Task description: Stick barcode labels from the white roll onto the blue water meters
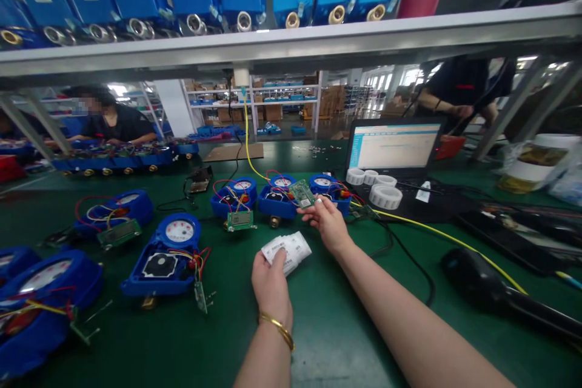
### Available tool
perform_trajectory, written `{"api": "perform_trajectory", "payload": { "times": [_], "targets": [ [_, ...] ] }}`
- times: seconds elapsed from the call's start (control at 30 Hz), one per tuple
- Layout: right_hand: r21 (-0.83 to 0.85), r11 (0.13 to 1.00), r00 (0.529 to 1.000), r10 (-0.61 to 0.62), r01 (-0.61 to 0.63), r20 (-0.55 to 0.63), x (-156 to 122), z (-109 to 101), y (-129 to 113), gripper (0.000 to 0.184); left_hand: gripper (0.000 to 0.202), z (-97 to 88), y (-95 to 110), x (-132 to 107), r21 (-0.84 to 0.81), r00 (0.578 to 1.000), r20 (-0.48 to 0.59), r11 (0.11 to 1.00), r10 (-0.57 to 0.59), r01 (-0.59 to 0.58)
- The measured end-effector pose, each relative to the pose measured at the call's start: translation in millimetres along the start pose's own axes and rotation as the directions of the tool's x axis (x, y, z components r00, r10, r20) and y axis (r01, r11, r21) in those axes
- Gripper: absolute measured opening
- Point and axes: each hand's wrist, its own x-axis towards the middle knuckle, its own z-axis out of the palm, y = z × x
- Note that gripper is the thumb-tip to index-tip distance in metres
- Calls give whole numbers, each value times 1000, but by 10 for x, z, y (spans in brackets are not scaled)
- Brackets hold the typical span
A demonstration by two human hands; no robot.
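Note:
My left hand (pixel 271 282) is closed on a strip of white printed labels (pixel 293 250), with the thumb lying on top. Farther forward, my right hand (pixel 328 224) pinches a green circuit board (pixel 301 194) by its lower right edge, a little above the row of meters. Behind that board stand blue water meters, among them a middle one (pixel 275 203) and a left one (pixel 240 189), whose wired display board (pixel 240 219) leans in front. Part of the right-hand meter (pixel 324 183) is hidden by my fingers.
More opened blue meters (pixel 157 273) with loose wires lie at left. A laptop (pixel 394 144), rolls of labels (pixel 385 196) and a black handheld scanner (pixel 473 276) are at right. A yellow cable (pixel 436 236) crosses there. Overhead, a shelf (pixel 254 48) carries blue meters. Co-workers are beyond.

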Motion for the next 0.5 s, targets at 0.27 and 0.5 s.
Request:
{"api": "perform_trajectory", "payload": {
  "times": [0.27,0.5],
  "targets": [
    [13,1000,1000,13,-13,-26,0,-5,-13,45,20,0,17,-18,9,1000,1,1000,4,-4],
    [-85,996,999,-26,22,-44,-66,-69,27,41,20,4,13,-11,-19,1000,17,1000,3,-2]
  ]
}}
